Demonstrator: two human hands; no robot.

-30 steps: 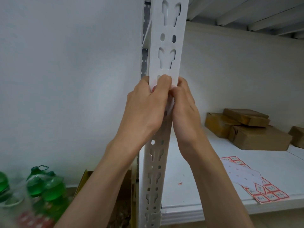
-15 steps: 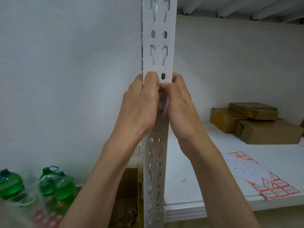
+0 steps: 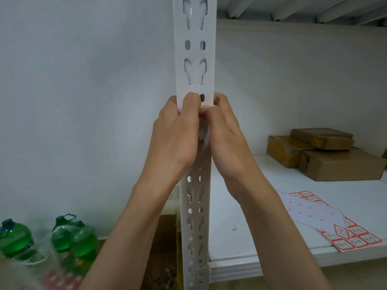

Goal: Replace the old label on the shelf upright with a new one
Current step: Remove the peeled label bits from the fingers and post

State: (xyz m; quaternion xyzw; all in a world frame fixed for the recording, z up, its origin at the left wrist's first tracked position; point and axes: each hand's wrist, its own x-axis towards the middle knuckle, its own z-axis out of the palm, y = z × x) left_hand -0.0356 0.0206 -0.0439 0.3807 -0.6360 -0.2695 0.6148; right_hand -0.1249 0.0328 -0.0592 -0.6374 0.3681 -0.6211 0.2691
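Head view: shelf upright (image 3: 195, 49) runs 12-to-6. Left hand (image 3: 176, 135) and right hand (image 3: 225, 135) flank it, fingers (image 3: 191, 101) curled, meeting on front face; label hidden beneath, grip unclear. Label sheet (image 3: 326, 222) on shelf at 4 o'clock, right hand nearer.

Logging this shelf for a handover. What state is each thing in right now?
Left hand: fingers curled against the upright's front.
Right hand: fingertips meeting the left's on the upright.
Upright: vertical; label hidden behind the fingers.
Label sheet: flat on the shelf, partly peeled.
Boxes: closed, stacked.
Bottles: capped, upright.
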